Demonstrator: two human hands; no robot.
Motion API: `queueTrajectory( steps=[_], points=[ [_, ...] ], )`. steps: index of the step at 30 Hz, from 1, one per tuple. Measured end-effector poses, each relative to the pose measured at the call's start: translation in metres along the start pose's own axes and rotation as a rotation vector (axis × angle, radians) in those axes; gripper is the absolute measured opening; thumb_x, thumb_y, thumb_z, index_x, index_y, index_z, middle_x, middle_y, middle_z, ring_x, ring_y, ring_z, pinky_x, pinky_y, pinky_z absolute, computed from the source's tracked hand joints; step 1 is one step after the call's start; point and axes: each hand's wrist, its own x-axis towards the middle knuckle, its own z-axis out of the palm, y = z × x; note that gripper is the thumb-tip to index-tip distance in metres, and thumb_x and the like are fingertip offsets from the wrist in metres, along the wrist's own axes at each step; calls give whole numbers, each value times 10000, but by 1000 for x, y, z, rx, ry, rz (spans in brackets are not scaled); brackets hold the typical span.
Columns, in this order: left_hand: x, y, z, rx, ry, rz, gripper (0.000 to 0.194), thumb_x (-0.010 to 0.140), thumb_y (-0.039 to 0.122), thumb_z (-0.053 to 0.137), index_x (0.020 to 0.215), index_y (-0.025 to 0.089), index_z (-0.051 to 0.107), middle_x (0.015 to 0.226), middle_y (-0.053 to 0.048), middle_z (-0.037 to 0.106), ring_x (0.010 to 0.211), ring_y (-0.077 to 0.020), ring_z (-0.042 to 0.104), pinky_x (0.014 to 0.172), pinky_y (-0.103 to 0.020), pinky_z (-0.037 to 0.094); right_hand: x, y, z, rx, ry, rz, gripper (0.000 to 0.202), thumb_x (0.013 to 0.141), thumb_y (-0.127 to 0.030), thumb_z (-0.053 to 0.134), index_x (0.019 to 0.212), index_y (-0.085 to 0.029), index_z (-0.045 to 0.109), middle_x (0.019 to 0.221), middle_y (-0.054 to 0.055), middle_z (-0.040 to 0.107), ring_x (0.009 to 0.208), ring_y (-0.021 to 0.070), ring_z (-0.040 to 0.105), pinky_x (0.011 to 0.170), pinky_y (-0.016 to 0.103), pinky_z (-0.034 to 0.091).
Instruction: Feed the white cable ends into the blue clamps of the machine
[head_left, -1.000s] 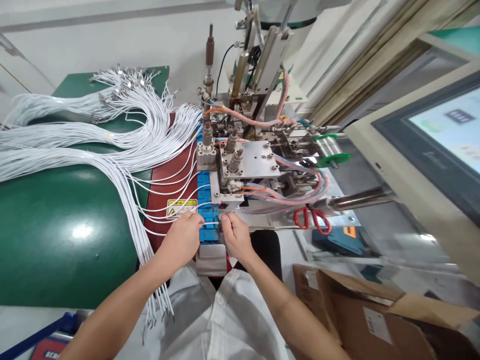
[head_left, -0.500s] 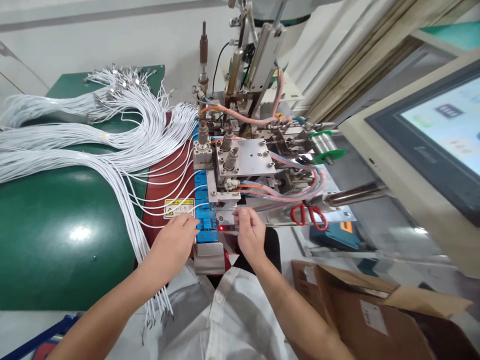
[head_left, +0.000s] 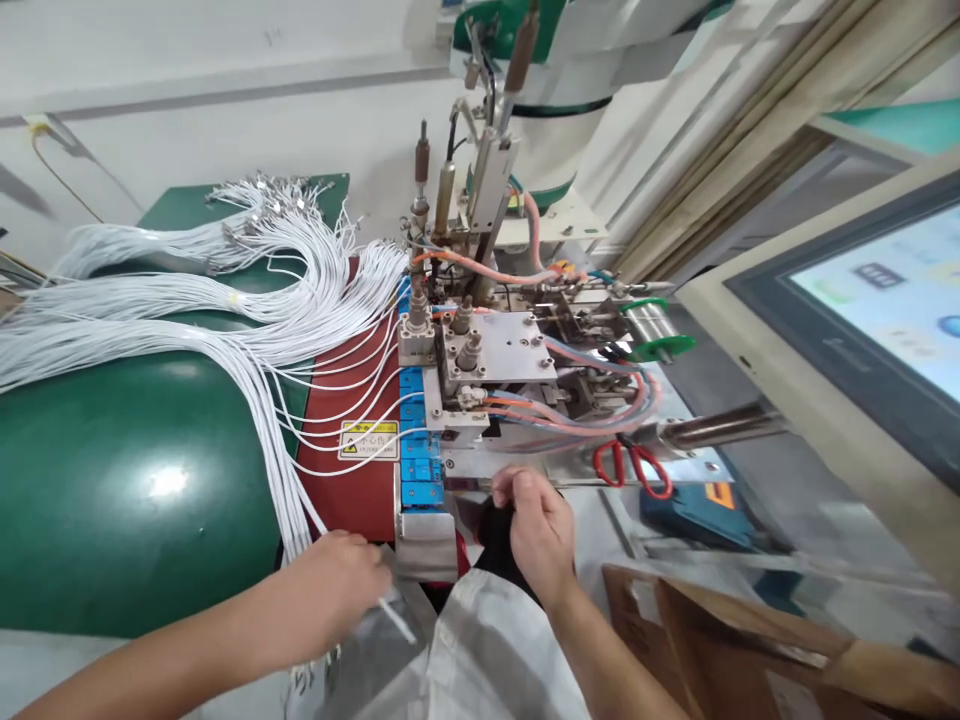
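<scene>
My left hand point(head_left: 326, 590) is closed round a white cable point(head_left: 397, 621), whose end sticks out past the fingers toward my lap. Beside it, the thick bundle of white cables point(head_left: 259, 420) hangs over the front edge of the green table. My right hand point(head_left: 536, 525) is closed in a loose pinch in front of the machine's metal base; whatever it may hold is hidden. Between and beyond my hands runs a row of blue cable holders point(head_left: 421, 468), several with a white cable leading in from the left.
The machine's steel plate point(head_left: 517, 350) and air hoses stand ahead. Red-handled scissors point(head_left: 651, 470) lie on its base near a green wire spool point(head_left: 660, 346). A touch screen point(head_left: 892, 290) juts in at right above a cardboard box point(head_left: 660, 640). The green table point(head_left: 112, 500) lies left.
My left hand has moved from the blue holders down toward me and now grips a cable at the bundle. My right hand has drawn back from the machine, slightly rightward. The view has shifted.
</scene>
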Motion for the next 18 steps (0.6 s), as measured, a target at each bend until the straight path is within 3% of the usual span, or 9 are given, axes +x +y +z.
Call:
queueTrajectory(
  steps=[3, 6, 12, 15, 18],
  points=[
    [19, 8, -23, -49, 37, 69, 189, 817, 129, 442, 772, 205, 609, 753, -20, 637, 686, -169, 589, 617, -250, 396, -3, -2, 0, -27, -26, 0, 374, 842, -440, 423, 585, -185, 519, 539, -8, 461, 508, 121, 419, 469, 238, 361],
    [30, 11, -31, -187, 135, 43, 222, 848, 154, 410, 820, 207, 624, 737, -9, 644, 679, -148, 591, 631, -228, 395, -7, -1, -2, -25, -101, -19, 351, 841, -415, 441, 606, -184, 562, 539, 2, 493, 509, 127, 454, 467, 236, 383],
    [41, 15, -25, -486, 334, -157, 189, 834, 188, 432, 824, 211, 619, 738, 11, 650, 666, -128, 580, 622, -204, 416, -21, 3, -5, 84, -238, -52, 327, 865, -387, 409, 835, -199, 675, 730, 57, 623, 625, 160, 561, 547, 269, 465],
    [48, 18, -19, -588, 415, -229, 168, 826, 215, 460, 866, 214, 623, 781, 7, 663, 697, -136, 591, 637, -216, 443, -23, 0, -2, 104, -196, -11, 281, 840, -383, 463, 910, -201, 664, 800, 66, 642, 620, 154, 576, 540, 274, 479],
    [56, 21, -11, -669, 448, -243, 210, 819, 225, 472, 970, 217, 618, 843, -13, 668, 730, -146, 602, 668, -240, 472, -19, -7, 3, -9, -138, 19, 190, 786, -334, 551, 834, -192, 666, 763, 52, 654, 616, 150, 588, 552, 268, 489]
  ],
)
